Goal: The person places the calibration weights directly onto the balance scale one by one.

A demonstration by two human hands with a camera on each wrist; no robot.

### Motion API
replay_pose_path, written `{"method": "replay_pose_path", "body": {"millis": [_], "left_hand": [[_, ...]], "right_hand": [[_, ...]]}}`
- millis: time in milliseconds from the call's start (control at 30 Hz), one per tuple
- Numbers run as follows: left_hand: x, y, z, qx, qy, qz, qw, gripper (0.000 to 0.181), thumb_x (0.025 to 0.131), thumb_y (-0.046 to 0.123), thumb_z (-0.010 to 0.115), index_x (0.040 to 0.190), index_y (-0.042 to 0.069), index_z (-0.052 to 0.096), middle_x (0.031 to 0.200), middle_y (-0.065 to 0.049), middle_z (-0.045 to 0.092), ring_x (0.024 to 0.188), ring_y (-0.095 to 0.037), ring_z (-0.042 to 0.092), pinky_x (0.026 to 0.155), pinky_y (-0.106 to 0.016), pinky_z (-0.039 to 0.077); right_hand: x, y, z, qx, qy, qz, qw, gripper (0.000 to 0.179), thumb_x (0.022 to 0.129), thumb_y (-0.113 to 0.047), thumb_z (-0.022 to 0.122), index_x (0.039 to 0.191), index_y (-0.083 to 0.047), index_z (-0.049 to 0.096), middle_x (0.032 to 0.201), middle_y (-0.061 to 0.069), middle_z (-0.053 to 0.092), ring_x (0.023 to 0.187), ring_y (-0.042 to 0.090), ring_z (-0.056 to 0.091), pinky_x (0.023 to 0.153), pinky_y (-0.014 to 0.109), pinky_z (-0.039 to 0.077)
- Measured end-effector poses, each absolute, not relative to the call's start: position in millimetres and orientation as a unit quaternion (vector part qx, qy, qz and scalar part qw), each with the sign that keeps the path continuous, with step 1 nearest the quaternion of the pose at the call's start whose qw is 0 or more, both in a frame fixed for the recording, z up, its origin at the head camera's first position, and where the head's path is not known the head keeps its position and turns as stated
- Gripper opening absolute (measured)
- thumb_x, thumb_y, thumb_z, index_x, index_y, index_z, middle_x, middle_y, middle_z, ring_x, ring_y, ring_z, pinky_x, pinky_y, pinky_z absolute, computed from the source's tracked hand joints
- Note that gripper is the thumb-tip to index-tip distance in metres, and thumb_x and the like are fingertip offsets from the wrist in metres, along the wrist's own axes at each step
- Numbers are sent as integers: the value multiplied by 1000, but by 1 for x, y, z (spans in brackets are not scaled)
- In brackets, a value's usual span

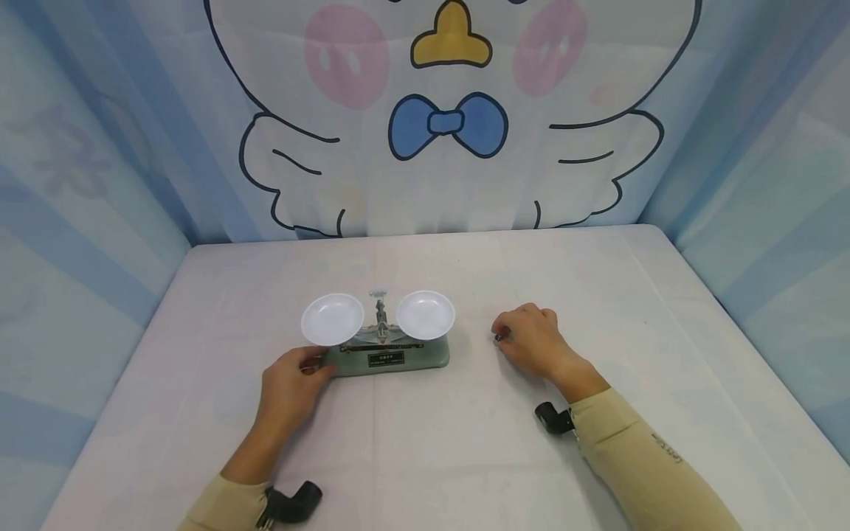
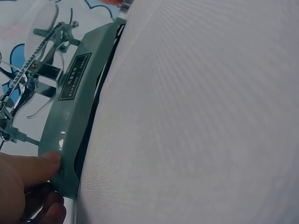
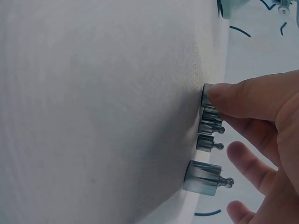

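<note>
A green balance scale [image 1: 392, 358] with two white pans, the left pan [image 1: 332, 319] and the right pan [image 1: 426, 315], stands on the table. My left hand [image 1: 292, 383] grips the left end of its base, thumb [image 2: 44, 168] on the front face and the other fingers around the end. To the right of the scale, my right hand [image 1: 531, 343] pinches a metal weight [image 3: 205, 95] low at the tabletop. Beside it stand several more knobbed weights, among them a small weight [image 3: 205, 143] and a larger weight [image 3: 202, 177]. In the head view the right hand hides most of them.
The table [image 1: 425, 450] has a pale cloth cover. Behind it hangs a curtain [image 1: 445, 192] with a cartoon figure and blue bow tie. Black wrist cameras, one on the left [image 1: 292, 503] and one on the right [image 1: 553, 418], stick out from the sleeves.
</note>
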State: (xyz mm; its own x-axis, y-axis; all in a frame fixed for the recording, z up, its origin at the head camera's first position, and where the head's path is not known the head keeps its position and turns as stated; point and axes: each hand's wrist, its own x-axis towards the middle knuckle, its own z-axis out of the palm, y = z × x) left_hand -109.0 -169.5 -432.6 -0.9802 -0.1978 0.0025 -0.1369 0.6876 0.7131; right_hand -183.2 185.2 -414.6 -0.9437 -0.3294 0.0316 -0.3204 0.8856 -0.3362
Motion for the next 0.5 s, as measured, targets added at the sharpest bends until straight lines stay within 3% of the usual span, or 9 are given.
{"method": "replay_pose_path", "body": {"millis": [300,500], "left_hand": [[-109,-169,-434,96,-916,-389,37,40,90,9,73,127,-4,63,125,-23,63,115,-39,60,95,-50,53],[-108,-169,-433,92,-916,-387,38,40,90,9,73,126,-4,63,125,-23,63,114,-39,60,95,-51,53]], "right_hand": [[-182,184,-413,-176,972,-156,17,14,89,-7,72,103,-9,75,101,4,73,110,32,55,100,59,33],[-180,184,-411,-199,965,-170,-11,14,90,-7,70,104,-4,73,107,10,71,108,32,60,101,52,45]]}}
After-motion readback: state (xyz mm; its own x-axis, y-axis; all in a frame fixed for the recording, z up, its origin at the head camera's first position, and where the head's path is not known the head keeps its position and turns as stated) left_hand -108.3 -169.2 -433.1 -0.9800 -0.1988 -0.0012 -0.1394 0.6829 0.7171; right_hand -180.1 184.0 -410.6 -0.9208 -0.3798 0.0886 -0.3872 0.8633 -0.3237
